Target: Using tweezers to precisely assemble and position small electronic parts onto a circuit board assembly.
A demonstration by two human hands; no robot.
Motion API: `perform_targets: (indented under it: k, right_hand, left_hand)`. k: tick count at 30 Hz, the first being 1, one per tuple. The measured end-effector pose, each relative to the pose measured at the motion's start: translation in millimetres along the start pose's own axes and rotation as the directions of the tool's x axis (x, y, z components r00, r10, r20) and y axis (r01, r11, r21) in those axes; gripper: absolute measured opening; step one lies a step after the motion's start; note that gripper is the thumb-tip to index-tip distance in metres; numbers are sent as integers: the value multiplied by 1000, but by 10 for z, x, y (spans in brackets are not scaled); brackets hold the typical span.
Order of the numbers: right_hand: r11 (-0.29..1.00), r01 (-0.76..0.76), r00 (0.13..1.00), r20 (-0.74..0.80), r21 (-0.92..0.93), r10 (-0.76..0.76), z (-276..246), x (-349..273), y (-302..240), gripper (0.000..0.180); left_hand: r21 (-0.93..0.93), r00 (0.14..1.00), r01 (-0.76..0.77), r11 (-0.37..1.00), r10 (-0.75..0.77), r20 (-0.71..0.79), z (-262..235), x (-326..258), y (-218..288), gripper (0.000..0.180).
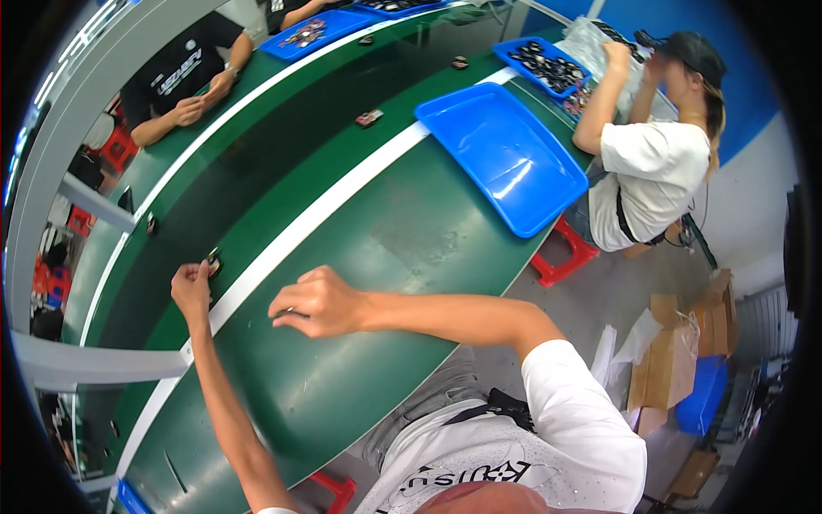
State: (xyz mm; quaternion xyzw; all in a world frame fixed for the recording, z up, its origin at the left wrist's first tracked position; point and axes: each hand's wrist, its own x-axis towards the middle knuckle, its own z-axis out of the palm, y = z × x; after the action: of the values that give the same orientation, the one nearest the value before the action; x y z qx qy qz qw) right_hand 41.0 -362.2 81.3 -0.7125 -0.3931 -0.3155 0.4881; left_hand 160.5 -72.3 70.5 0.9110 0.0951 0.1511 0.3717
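Out over the dark green belt, my left hand is closed, thumb and fingertips pinched at a small dark part with a pale patch. Its exact kind is too small to make out. My right hand is curled into a loose fist above the green tabletop, to the right of the white strip. A thin dark tool pokes out from its fingers; most of it is hidden in the palm.
Small parts lie along the belt, one farther off. A blue tray stands at the right; a fuller blue tray is beyond it. A co-worker sits at right, another across. A grey frame post crosses at left.
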Motion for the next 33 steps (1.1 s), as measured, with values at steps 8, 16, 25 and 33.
perform_targets:
  k: [8, 16, 25, 33]
  right_hand:
    - [1000, -12, 999, 36, -10, 13, -54, -51, 15, 12]
    - [996, -81, 997, -6, 43, 81, -37, 17, -1, 13]
    - [860, -477, 879, 67, 179, 473, -77, 19, -94, 13]
    - [751, -591, 790, 22, 296, 613, -118, 153, -59, 12]
  left_hand:
    - [-73, 990, 134, 988, -130, 55, 4, -87, 230, 27]
    - [-154, 993, 98, 983, -106, -43, -97, -247, 122, 21]
    - [-536, 954, 300, 789, -252, 162, -396, -1570, 425, 22]
    - [-621, 949, 307, 721, -184, 256, -335, -1866, 578, 20]
